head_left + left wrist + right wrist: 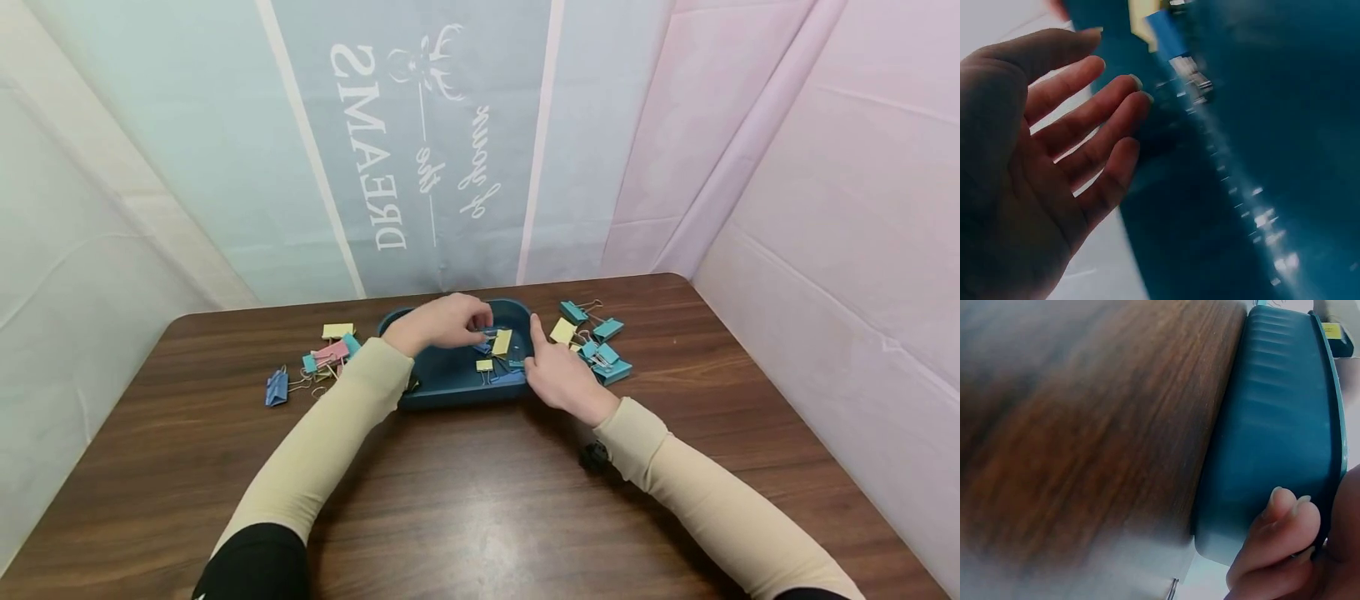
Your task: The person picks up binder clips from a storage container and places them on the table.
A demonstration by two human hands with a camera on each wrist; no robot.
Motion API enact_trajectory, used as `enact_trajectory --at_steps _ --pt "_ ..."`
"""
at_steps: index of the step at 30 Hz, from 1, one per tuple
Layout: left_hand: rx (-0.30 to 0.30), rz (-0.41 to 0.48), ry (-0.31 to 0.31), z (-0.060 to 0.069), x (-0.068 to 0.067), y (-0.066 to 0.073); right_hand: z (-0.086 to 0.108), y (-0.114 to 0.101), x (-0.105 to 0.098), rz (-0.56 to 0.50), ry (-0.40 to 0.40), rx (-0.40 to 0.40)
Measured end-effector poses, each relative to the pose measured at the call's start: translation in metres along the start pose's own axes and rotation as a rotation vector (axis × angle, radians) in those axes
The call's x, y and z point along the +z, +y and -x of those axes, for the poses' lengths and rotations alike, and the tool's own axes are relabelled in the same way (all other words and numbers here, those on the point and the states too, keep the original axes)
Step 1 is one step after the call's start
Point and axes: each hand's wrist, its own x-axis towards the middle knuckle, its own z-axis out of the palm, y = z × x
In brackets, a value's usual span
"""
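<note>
A dark teal plastic basket (457, 398) sits on the table toward its far edge. Over its inside hovers my left hand (448, 322); in the left wrist view its fingers (1094, 125) are loosely bent with nothing between them. Inside the basket lie yellow binder clips (502, 342) and blue binder clips (509, 377), towards the right end. My right hand (561, 377) grips the basket's right end by the rim. In the right wrist view its fingers (1282, 534) curl against the outer wall, while the index finger stretches along the end in the head view.
Teal binder clips (609, 362) and a yellow binder clip (563, 331) are heaped right of the basket. To the left lie a pink binder clip (331, 352), a blue binder clip (277, 387) and others. A patterned curtain (450, 250) hangs behind the wooden table (465, 500).
</note>
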Motion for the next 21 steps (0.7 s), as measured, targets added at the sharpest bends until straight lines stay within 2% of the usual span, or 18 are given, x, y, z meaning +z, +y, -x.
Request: enact_trajectory --at_steps 5,10,14,21 --pt "-0.031 -0.064 -0.047 -0.007 0.012 -0.001 0.001 0.000 -0.001 -0.006 0.000 -0.008" --pt "-0.006 -0.107 -0.091 -0.010 0.013 0.001 0.000 0.001 -0.002 0.002 0.019 -0.020" --pt "0.007 -0.094 -0.115 -0.011 0.012 0.002 0.000 0.000 -0.002 0.003 0.021 -0.022" --pt "-0.014 -0.083 -0.112 -0.009 0.013 0.000 0.001 0.000 0.000 0.001 0.023 -0.025"
